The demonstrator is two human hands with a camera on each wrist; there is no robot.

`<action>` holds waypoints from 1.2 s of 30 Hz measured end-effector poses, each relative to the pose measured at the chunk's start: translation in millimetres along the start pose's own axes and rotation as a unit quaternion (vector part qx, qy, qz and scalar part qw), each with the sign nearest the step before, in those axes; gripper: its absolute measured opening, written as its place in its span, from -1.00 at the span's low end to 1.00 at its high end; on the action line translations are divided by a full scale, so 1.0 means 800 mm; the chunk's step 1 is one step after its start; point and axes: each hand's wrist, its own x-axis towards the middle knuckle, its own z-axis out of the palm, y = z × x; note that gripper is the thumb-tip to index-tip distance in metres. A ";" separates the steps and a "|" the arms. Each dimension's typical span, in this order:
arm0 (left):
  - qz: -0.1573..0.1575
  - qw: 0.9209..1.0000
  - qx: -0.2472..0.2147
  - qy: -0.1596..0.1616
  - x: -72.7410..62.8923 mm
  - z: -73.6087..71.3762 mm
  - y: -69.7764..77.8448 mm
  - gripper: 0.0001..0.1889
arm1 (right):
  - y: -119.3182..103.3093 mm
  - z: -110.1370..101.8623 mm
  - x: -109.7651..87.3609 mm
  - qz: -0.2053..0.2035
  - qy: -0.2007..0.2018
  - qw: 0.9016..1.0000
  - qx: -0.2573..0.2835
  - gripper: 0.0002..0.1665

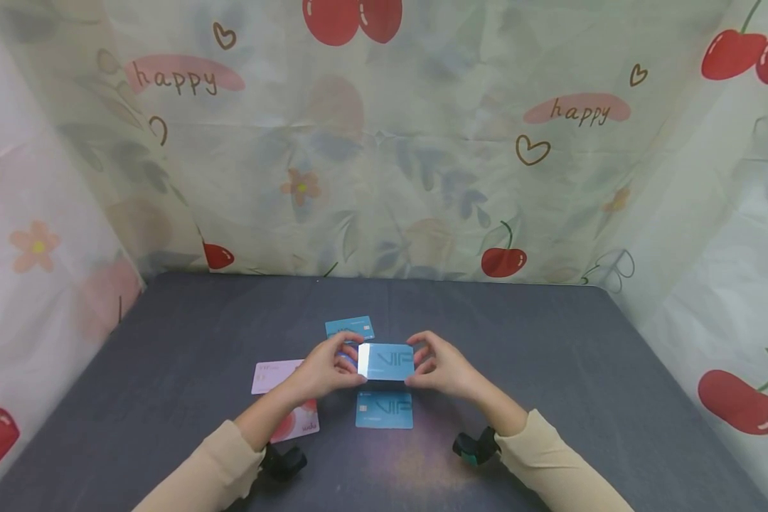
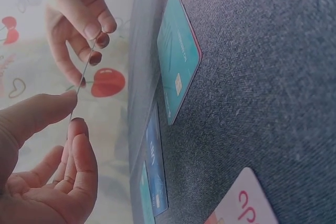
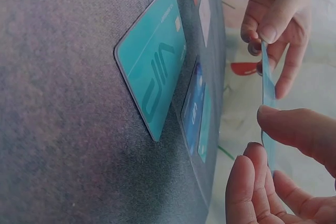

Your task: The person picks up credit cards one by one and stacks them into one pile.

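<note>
Printed fabric sheeting, creased, hangs behind a dark worktop. Far left: upper pink card, lower pink card nearer. Then left hand, thumb and fingertips pinching one end of the VIP card, which is up off the worktop between both hands. Light blue card at back, dark blue card just in front of it; teal card lies nearest. Right hand pinches the opposite end. For a good hold: light, even pressure, edges only, or it may bow or slip. Cards: thin, glossy, rounded corners, probably stiff plastic. Worktop: matte, fine-grained weave.
</note>
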 end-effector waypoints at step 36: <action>-0.018 1.000 -0.007 -0.018 -0.015 0.008 -0.007 -0.39 | 0.010 0.005 -0.013 -0.008 -0.033 0.999 -0.004 -0.30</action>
